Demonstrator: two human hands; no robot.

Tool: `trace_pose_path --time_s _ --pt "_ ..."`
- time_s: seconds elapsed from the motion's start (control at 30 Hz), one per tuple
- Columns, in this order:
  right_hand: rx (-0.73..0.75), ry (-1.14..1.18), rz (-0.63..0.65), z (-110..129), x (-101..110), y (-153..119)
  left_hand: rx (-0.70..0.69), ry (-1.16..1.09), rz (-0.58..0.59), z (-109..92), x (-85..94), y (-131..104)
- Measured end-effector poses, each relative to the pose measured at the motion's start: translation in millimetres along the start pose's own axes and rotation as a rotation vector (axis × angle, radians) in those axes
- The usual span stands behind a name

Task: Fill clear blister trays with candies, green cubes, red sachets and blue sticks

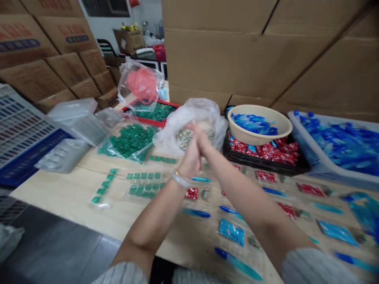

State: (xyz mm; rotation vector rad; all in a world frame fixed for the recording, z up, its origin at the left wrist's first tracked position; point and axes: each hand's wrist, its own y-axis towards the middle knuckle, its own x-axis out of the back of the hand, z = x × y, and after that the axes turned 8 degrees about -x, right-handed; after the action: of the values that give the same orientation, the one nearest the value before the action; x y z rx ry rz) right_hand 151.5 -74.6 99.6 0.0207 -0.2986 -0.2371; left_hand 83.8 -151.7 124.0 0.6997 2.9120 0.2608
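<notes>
My left hand (pixel 190 162) and my right hand (pixel 202 141) meet palm to palm above the middle of the table, blurred by motion. Whether anything lies between them is hidden. Just behind them, a white plastic bag (pixel 197 108) gapes around many small pale green and white pieces (pixel 185 136). Below my hands lie a small red packet (pixel 192 193), a turquoise stick (pixel 200 179) and rows of green squares (pixel 143 176). Blue pen-like items (pixel 237 263) and a blue packet (pixel 231 232) rest between and beside my forearms.
Green pieces fill a clear bag (pixel 130 142) and a red tray (pixel 164 123). A cream basin (pixel 260 139) of blue pieces stands on a black crate (pixel 266 165) of red packets. At the right is a white basket (pixel 314 152); cardboard boxes (pixel 225 59) line the back.
</notes>
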Motion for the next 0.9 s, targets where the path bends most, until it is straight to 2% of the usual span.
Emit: trace_pose_path --time_s 0.07,0.13,0.17,0.23,0.27,0.3,0.33,0.37,0.43,0.5,0.6,0.67,0.73,0.8,0.9 --pt "-0.057 -0.022 -0.028 -5 2 -10 -0.001 -0.061 0.082 -9 13.8 -40" --pt "-0.044 -0.123 -0.02 -10 1 -30 0.027 -0.043 0.113 -16 51.9 -78" --pt "-0.02 -0.193 0.013 -13 -3 -44 0.028 0.069 -0.003 -17 79.2 -93" --pt "0.037 -0.351 0.136 -18 -20 -76 0.07 0.469 -0.368 -12 140.8 -116" --pt "0.054 -0.429 0.202 -21 -32 -91 0.143 0.688 -0.467 -6 169.9 -123" --pt "0.051 -0.507 0.257 -23 -46 -104 0.256 0.861 -0.459 2 194.6 -128" --pt "0.019 -0.584 0.304 -24 -59 -115 0.38 0.964 -0.402 11 213.6 -131" --pt "-0.041 -0.655 0.339 -25 -72 -121 0.455 1.027 -0.352 21 226.4 -132" --pt "-0.187 -0.738 0.35 -26 -94 -125 0.518 1.045 -0.283 38 235.8 -134" --pt "-0.275 -0.701 0.295 -28 -106 -121 0.48 1.002 -0.305 48 232.7 -135" --pt "-0.363 -0.386 0.184 -31 -112 -116 0.406 0.911 -0.356 49 225.7 -137" --pt "-0.456 -0.123 0.164 -34 -109 -118 0.357 0.81 -0.354 43 222.1 -135" --pt "-0.525 0.091 0.171 -36 -100 -120 0.322 0.668 -0.312 37 216.0 -126" --pt "-0.565 0.291 0.151 -38 -79 -119 0.288 0.534 -0.239 33 206.1 -109" --pt "-0.587 0.566 -0.017 -42 -21 -113 0.212 0.559 -0.108 39 192.2 -78"
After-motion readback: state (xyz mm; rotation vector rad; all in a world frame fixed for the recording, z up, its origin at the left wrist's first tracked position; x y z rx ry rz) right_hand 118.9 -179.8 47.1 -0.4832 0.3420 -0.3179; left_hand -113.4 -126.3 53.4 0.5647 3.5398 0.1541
